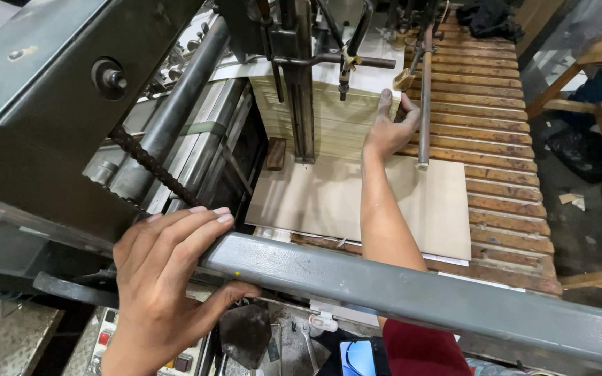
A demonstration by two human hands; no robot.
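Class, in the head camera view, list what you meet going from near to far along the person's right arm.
Grey metal bar → flat beige sheet → right hand → stack of pale sheets → black cloth at the far end of the wooden slatted platform.

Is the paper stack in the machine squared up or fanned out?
Squared up: the stack shows a flat, even side face, with the right hand pressed against it.

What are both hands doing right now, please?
Left hand: closed around the grey machine bar.
Right hand: open, pressed against the paper stack.
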